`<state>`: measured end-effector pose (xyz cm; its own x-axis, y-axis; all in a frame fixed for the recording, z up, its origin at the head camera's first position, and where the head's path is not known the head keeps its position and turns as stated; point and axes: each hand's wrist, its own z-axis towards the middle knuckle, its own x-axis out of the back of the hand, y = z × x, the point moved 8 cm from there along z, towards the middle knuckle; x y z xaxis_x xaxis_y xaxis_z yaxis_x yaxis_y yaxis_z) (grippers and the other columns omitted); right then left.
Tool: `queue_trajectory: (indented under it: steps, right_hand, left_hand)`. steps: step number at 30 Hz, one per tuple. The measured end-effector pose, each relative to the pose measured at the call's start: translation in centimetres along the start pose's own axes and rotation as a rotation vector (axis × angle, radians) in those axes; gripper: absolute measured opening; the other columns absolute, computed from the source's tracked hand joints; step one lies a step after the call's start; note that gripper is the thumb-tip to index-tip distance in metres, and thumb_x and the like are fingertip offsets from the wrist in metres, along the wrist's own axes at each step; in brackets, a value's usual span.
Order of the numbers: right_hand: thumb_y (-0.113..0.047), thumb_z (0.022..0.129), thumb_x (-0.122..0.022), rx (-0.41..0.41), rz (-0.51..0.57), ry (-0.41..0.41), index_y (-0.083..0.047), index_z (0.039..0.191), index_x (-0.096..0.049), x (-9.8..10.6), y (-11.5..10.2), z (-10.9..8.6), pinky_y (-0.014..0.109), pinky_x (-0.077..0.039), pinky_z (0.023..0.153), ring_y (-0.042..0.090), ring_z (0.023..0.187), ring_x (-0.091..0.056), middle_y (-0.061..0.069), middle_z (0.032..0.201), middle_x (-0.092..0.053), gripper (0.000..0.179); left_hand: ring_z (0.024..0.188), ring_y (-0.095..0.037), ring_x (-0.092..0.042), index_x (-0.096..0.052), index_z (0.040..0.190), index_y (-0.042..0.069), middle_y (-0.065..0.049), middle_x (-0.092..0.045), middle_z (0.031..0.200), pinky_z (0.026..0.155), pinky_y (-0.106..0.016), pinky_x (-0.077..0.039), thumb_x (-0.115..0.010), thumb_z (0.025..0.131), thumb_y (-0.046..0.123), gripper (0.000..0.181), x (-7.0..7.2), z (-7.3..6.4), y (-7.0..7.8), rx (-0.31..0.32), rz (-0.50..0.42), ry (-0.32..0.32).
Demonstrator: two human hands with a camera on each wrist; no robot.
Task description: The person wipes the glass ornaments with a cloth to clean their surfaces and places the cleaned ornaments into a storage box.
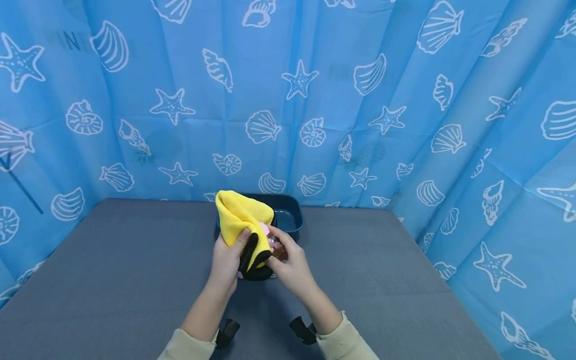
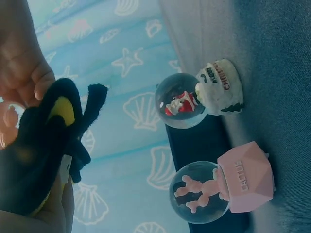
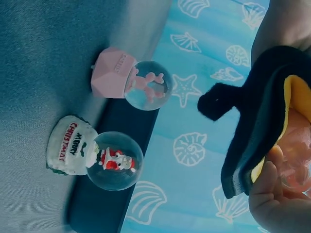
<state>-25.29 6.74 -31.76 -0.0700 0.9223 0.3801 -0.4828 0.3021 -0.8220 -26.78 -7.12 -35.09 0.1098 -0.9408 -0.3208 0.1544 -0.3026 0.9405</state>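
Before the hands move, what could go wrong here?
The held globe, only partly covered by the loose yellow cloth, might slip out and drop. The cloth's hanging black strap could brush the Santa globe or the cactus globe standing on the table below, and perhaps tip one over.

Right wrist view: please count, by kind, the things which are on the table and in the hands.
Globes on table: 2
Tray: 1
Cloth: 1
Clear thing, held, partly hidden: 1
Total: 5
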Motion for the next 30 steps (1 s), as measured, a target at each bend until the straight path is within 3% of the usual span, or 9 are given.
queue_trajectory:
  steps: [5,10,16,25,30]
  right_hand:
    - [0.000,0.087,-0.070,-0.053,-0.013,0.016,0.003,0.133,-0.049,0.5,0.2,-0.3,0.024,-0.047,0.066,0.021,0.078,-0.050,0.016,0.110,-0.057,0.051]
    - [0.002,0.084,-0.072,-0.049,-0.023,0.046,0.003,0.130,-0.050,1.0,0.1,-0.3,0.023,-0.047,0.068,0.026,0.080,-0.051,0.016,0.112,-0.056,0.050]
    - [0.009,0.081,-0.072,0.020,-0.033,0.096,-0.001,0.125,-0.054,1.5,-0.3,-0.1,0.025,-0.050,0.069,0.026,0.078,-0.054,0.013,0.102,-0.057,0.049]
    - [0.022,0.076,-0.066,0.209,-0.105,0.114,0.000,0.119,-0.059,1.2,-1.6,0.0,0.032,-0.052,0.070,0.024,0.077,-0.055,0.008,0.093,-0.058,0.049]
    - [0.025,0.073,-0.065,0.214,-0.159,0.096,0.002,0.122,-0.056,0.7,-1.6,0.0,0.031,-0.052,0.072,0.021,0.076,-0.054,0.008,0.094,-0.057,0.055]
  left_hand:
    - [0.104,-0.015,-0.054,-0.034,0.137,0.000,-0.010,-0.047,0.120,0.088,-0.024,-0.048,-0.055,0.100,0.026,0.050,0.4,0.3,-0.1,0.032,-0.044,0.015]
    - [0.101,-0.014,-0.055,-0.035,0.134,0.002,-0.009,-0.047,0.117,0.087,-0.023,-0.049,-0.057,0.099,0.025,0.048,0.8,0.5,0.2,0.046,-0.070,0.040]
    - [0.100,-0.014,-0.054,-0.035,0.131,0.002,-0.007,-0.047,0.113,0.087,-0.024,-0.047,-0.061,0.097,0.026,0.049,0.6,0.3,0.7,0.028,-0.097,0.031]
    - [0.103,-0.020,-0.049,-0.027,0.140,0.004,-0.011,-0.045,0.118,0.089,-0.031,-0.046,-0.068,0.092,0.016,0.065,-1.3,-0.2,0.6,-0.003,-0.021,-0.115]
    - [0.102,-0.021,-0.050,-0.029,0.140,0.003,-0.013,-0.046,0.119,0.088,-0.032,-0.046,-0.070,0.091,0.014,0.065,-1.3,-0.1,0.2,-0.003,-0.016,-0.080]
